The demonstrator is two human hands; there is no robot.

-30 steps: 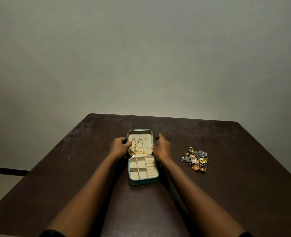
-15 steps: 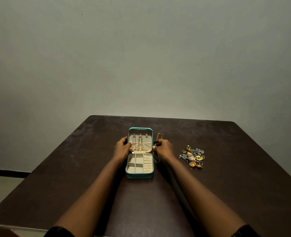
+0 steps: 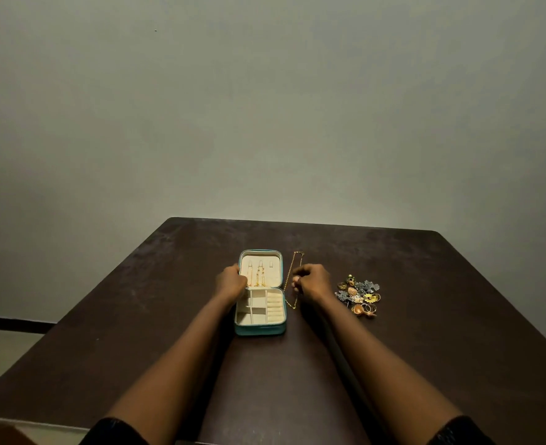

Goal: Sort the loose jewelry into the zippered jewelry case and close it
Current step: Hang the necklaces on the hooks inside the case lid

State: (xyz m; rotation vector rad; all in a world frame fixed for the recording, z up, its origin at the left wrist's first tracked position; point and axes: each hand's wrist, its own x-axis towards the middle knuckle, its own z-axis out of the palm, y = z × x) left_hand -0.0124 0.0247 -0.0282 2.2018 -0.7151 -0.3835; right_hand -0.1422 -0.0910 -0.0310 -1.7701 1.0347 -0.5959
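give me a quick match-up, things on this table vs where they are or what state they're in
Things: 1 jewelry case; 2 gold chain; 3 jewelry pile; 4 left hand
States: a lying just right of the case; b open, lid up; c holding the case's left edge; d farthest right of all
Pairs: 1-b; 2-a; 3-d; 4-c

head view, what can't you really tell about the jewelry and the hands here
Head view only:
- Right hand and gold chain: the curled fingers hide whether the hand pinches the chain.
- Jewelry pile: the pieces overlap and are too small to count.
- Jewelry case: the left hand, holding the lid, hides the lid's left edge; the zipper is too small to see.
- Hung chains in the lid: too small to tell apart.
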